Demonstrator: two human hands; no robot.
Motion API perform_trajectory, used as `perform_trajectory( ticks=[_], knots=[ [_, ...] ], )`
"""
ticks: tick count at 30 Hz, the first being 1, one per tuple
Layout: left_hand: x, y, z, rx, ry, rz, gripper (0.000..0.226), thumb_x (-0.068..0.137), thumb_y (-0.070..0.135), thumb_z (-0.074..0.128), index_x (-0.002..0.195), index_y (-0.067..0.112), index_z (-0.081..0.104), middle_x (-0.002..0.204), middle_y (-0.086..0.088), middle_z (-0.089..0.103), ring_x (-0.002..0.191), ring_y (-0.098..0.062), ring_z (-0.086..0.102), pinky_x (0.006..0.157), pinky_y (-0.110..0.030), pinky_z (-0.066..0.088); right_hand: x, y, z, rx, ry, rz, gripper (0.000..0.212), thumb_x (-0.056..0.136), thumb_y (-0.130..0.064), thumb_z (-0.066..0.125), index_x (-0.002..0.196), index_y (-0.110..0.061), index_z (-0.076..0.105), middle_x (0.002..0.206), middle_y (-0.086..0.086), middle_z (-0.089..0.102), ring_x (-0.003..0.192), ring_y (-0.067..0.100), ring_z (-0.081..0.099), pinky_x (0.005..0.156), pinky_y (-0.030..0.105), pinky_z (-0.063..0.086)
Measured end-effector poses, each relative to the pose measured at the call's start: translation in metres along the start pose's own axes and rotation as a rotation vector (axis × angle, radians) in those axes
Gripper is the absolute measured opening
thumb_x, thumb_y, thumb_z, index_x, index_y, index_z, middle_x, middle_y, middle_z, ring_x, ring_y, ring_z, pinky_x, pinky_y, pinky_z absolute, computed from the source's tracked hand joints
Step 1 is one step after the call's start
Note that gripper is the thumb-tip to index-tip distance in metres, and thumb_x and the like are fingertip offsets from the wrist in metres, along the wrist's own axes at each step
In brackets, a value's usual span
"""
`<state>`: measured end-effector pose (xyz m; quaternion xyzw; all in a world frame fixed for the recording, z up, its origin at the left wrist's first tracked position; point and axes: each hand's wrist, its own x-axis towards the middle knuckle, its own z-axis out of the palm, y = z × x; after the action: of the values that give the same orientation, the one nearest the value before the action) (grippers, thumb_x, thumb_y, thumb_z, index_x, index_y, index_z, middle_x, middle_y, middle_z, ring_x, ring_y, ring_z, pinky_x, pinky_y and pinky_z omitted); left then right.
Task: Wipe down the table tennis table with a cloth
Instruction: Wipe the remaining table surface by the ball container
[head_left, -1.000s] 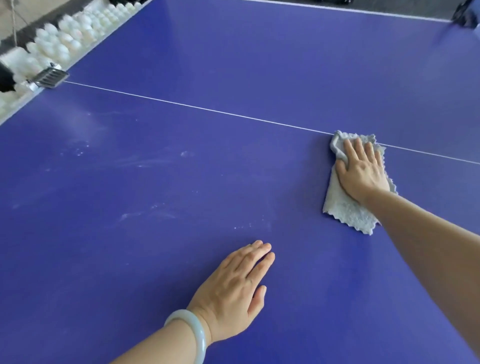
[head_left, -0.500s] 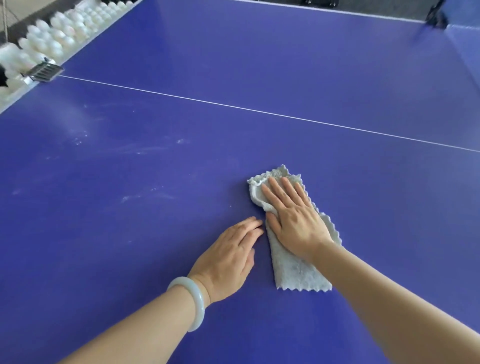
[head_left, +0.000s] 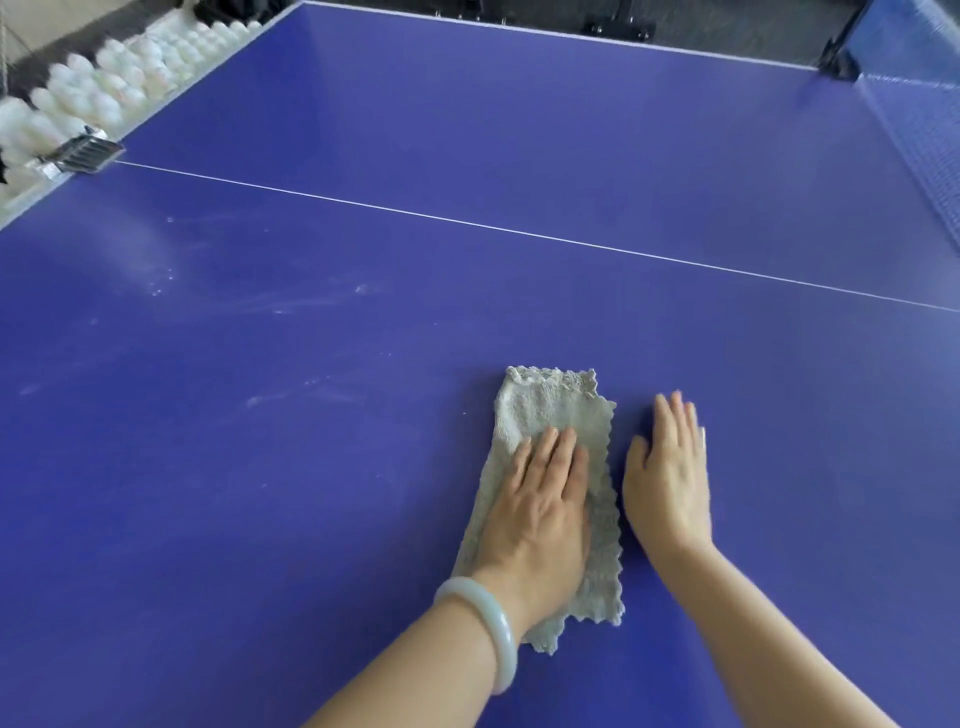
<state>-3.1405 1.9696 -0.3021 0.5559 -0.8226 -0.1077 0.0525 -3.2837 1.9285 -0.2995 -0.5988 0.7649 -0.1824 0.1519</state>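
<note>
**Left palm flat on the cloth, right palm on bare table**

Far off to the left of the left hand, white balls (head_left: 104, 93) line the edge of the blue table (head_left: 519, 156), beside a metal clamp (head_left: 83, 153). Pale dusty smears (head_left: 291, 400) lie nearer, left of and beyond that hand. The left hand (head_left: 540, 514), a pale bangle (head_left: 488, 629) on its wrist, lies flat with straight fingers on the grey cloth (head_left: 550, 410), which reaches past its fingertips. Just right of the cloth, the right hand (head_left: 667, 483) rests flat on the table, fingers straight, slightly blurred.

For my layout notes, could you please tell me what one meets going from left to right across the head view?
Metal clip → cloth pressed under the left hand → right hand, fingers straight → blue netting.
</note>
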Motion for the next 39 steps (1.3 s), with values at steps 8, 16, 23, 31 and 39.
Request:
perform_trajectory(
  ticks=[8, 16, 23, 31, 39],
  knots=[
    [0.029, -0.054, 0.002, 0.147, 0.05, -0.157, 0.064, 0.099, 0.039, 0.019, 0.159, 0.024, 0.007, 0.167, -0.006, -0.001, 0.153, -0.03, -0.005, 0.122, -0.052, 0.002, -0.005, 0.007, 0.011, -0.134, -0.065, -0.183, 0.056, 0.104, -0.033, 0.024, 0.158, -0.017, 0.022, 0.165, -0.004, 0.013, 0.151, 0.005, -0.002, 0.124, 0.038, -0.007],
    [-0.034, -0.087, -0.01, 0.189, 0.112, -0.673, 0.062, 0.101, 0.035, 0.012, 0.159, 0.011, 0.011, 0.165, -0.015, 0.008, 0.152, -0.033, 0.008, 0.121, -0.053, 0.012, -0.004, 0.003, 0.017, -0.306, -0.093, -0.16, 0.062, 0.103, -0.04, 0.017, 0.159, -0.014, 0.009, 0.167, 0.001, 0.003, 0.154, 0.017, -0.005, 0.123, 0.046, -0.009],
    [-0.043, 0.032, 0.022, 0.066, 0.058, -0.108, 0.063, 0.104, 0.043, 0.016, 0.158, 0.01, 0.011, 0.166, -0.01, 0.003, 0.153, -0.028, -0.005, 0.121, -0.055, 0.012, -0.002, 0.007, 0.017, -0.305, -0.12, -0.193, 0.065, 0.101, -0.043, 0.018, 0.159, -0.015, 0.008, 0.167, 0.0, 0.001, 0.153, 0.015, -0.007, 0.123, 0.045, -0.011],
    [-0.117, -0.127, -0.015, 0.218, 0.083, -0.729, 0.065, 0.099, 0.04, 0.001, 0.158, 0.013, 0.003, 0.166, -0.009, 0.007, 0.153, -0.026, 0.005, 0.121, -0.051, 0.011, -0.005, 0.006, 0.023, -0.342, -0.082, -0.183, 0.064, 0.102, -0.042, 0.021, 0.158, -0.012, 0.013, 0.167, 0.003, 0.006, 0.154, 0.02, 0.0, 0.123, 0.047, -0.007],
    [-0.127, 0.033, 0.024, -0.007, 0.069, 0.007, 0.061, 0.102, 0.038, 0.034, 0.157, 0.015, 0.023, 0.166, -0.006, 0.012, 0.153, -0.025, 0.005, 0.118, -0.05, 0.018, -0.006, 0.004, 0.018, -0.345, -0.105, -0.173, 0.061, 0.105, -0.037, 0.026, 0.159, -0.012, 0.013, 0.167, 0.004, 0.006, 0.154, 0.02, -0.001, 0.124, 0.047, -0.005]
  ],
)
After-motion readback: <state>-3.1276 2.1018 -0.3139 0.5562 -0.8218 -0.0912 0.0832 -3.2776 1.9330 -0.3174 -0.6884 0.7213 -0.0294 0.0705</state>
